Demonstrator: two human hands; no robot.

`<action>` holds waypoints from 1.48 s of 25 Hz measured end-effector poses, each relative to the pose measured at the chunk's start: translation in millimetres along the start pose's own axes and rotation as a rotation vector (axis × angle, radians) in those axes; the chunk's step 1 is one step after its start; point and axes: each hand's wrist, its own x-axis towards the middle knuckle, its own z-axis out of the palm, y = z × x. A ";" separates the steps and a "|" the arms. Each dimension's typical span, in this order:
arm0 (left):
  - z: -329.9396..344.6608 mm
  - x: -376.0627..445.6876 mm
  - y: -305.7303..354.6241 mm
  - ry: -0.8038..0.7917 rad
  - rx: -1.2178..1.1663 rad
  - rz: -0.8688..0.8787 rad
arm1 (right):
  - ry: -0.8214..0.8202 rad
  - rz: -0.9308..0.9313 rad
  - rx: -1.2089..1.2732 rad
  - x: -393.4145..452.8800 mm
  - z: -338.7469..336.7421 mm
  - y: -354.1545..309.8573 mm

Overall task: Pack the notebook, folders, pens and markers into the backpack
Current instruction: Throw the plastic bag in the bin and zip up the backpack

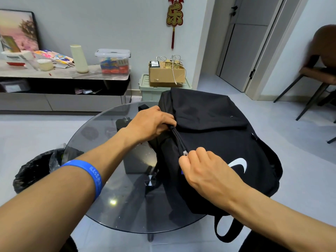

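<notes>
The black backpack (214, 142) lies flat on the round glass desk (101, 197), its far end overhanging the rim. The left hand (151, 122) grips the backpack's near-left edge with curled fingers. Just beside it, the right hand (201, 168) pinches the silver zipper pull (185, 153) between its fingers.

A home living room, most likely: a low sideboard (63, 84) strewn with household odds and ends, a red hanging ornament (174, 17) on the wall, storage boxes (163, 84) on the tiled floor, an interior door (243, 48).
</notes>
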 end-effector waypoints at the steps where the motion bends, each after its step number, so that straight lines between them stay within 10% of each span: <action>1: 1.2 0.8 -0.6 0.003 -0.017 -0.035 | 0.010 0.015 0.016 -5.5 -0.8 -0.6; 10: -8.3 -14.1 16.3 -0.227 0.192 0.213 | -0.061 0.600 0.894 8.6 -1.3 -22.6; 19: -31.3 -64.7 -70.2 -0.181 0.310 -0.266 | 0.024 0.600 1.022 115.2 24.8 -75.3; 27: -27.2 -101.3 -40.5 0.180 -0.379 -0.546 | -0.282 0.802 0.980 158.7 14.7 -72.0; 31: -26.6 -96.9 -25.4 0.006 -0.648 -0.899 | -0.323 1.020 1.310 150.5 -4.8 -89.3; 37: -26.3 -86.1 3.0 0.223 -0.542 -0.986 | -0.112 1.162 1.226 113.5 -31.8 -123.1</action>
